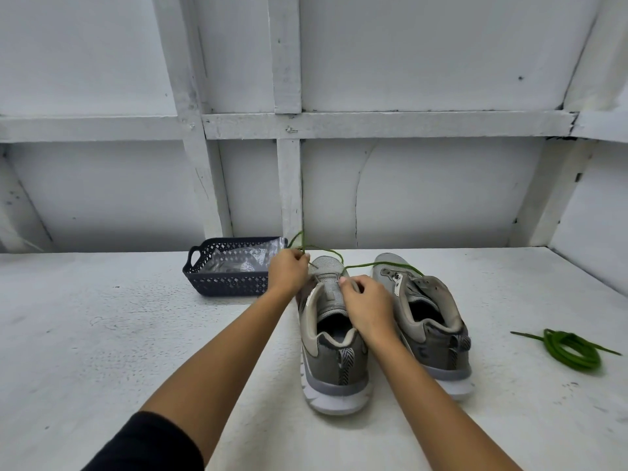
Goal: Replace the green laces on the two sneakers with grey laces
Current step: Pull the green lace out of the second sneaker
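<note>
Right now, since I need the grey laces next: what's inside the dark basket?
The dark basket holds clear, crinkled plastic packaging. Its contents cannot be told; the near wall hides the bottom.

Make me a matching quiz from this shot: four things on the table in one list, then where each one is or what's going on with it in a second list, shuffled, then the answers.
Things:
1. coiled green lace
2. basket
3. left sneaker
4. right sneaker

States:
A. left hand and right hand work at its front
B. holds clear plastic packets
C. lies alone at the table's right end
D. no hand on it, a loose green strand passes over it

Pairs: 1-C, 2-B, 3-A, 4-D
</note>
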Tool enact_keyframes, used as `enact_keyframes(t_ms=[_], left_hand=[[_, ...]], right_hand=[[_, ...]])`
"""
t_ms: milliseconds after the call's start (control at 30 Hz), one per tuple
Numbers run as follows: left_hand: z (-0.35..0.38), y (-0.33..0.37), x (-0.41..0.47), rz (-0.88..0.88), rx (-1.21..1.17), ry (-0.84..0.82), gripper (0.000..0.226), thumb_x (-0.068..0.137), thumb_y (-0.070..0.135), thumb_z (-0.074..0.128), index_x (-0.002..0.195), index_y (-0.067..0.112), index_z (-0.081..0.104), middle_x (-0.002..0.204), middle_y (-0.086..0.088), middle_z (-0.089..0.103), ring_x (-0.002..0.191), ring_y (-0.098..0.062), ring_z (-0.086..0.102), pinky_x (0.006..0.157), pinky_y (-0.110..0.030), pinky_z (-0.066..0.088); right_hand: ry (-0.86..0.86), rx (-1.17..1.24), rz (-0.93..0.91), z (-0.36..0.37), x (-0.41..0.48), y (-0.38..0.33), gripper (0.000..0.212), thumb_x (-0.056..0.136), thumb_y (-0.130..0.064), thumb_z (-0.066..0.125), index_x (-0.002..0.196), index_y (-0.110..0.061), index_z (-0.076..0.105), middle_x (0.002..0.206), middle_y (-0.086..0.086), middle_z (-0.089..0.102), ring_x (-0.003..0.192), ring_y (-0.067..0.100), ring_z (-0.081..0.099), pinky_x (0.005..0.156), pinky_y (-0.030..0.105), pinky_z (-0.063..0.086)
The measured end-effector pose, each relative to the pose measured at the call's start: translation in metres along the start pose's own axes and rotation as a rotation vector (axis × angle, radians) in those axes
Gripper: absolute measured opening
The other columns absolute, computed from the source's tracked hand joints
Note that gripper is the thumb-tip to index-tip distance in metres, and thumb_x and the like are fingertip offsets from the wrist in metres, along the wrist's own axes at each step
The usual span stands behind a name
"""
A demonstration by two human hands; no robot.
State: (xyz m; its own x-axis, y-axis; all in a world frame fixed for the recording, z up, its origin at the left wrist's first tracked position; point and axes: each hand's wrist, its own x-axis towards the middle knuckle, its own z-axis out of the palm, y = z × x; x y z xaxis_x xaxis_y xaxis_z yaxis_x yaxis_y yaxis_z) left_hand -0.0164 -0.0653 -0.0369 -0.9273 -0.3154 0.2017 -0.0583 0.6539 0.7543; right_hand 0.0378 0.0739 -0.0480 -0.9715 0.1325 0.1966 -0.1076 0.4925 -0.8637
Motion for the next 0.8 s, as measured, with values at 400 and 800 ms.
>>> enact_keyframes(t_ms=[400,800], left_hand=[[-0.055,0.055,-0.007,-0.250,-0.982,-0.571,0.026,0.092,0.003,0.030,0.076,0.012,0.048,0.053,0.002,0.040,0.039,-0.007,0.038,0.040,-0.016,0.036],[-0.073,0.064,-0.034,-0.108,-0.904,-0.967,0.029,0.099,0.025,0.034,0.077,0.013,0.048,0.043,0.011,0.025,0.033,-0.001,0.023,0.032,-0.013,0.020]], right_hand=[[-0.124,-0.284,-0.263,-0.026,0.064,-0.033,0.047,0.093,-0.020,0.054,0.139,-0.017,0.044,0.128,0.015,0.051,0.118,0.029,0.051,0.097,0.031,0.038],[-0.160,-0.244,-0.518,-0.035,0.100,-0.072,0.022,0.095,-0.021,0.049,0.104,-0.014,0.068,0.101,0.012,0.065,0.093,0.025,0.059,0.083,0.034,0.044]])
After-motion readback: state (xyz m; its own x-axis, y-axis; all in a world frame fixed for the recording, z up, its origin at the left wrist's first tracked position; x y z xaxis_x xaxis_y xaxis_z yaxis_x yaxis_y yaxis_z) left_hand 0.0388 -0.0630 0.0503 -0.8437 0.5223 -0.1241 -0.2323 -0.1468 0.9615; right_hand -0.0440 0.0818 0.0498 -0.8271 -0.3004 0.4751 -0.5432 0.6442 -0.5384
